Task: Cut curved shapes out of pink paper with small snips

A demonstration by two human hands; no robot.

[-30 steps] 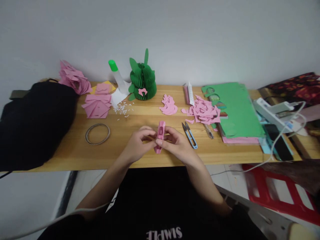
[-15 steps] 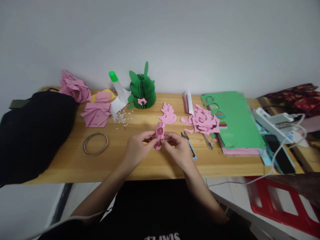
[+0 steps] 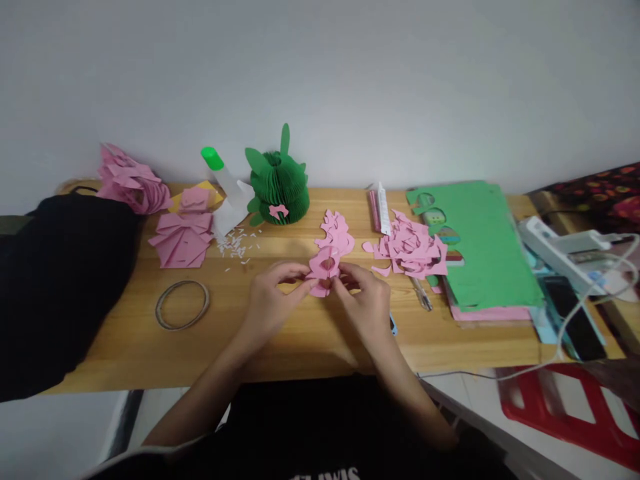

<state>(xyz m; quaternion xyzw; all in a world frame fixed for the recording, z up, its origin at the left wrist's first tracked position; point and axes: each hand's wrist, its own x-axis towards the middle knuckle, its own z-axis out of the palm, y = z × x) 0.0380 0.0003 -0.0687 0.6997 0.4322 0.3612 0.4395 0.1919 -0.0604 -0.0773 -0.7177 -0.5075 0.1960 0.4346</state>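
Observation:
Between my hands, above the wooden table, is a folded pink paper cutout with round openings in it. The fingers of my left hand pinch its left side. My right hand is closed on its right edge. Just behind it lies a small pile of pink paper cutouts, partly overlapped by the held piece. A blue-handled pair of snips lies mostly hidden under my right hand. Farther back stands a green pleated paper ball with leaf shapes and a small pink piece on its front.
Pink scraps, a glue tube and green sheets lie to the right. Leftward are a tape roll, white paper bits, a green-capped bottle, folded pink paper and a black bag.
The pink paper cutout has been opened wider and turned, so more of its face and openings show. My right hand now covers most of the snips. The whole view has shifted slightly.

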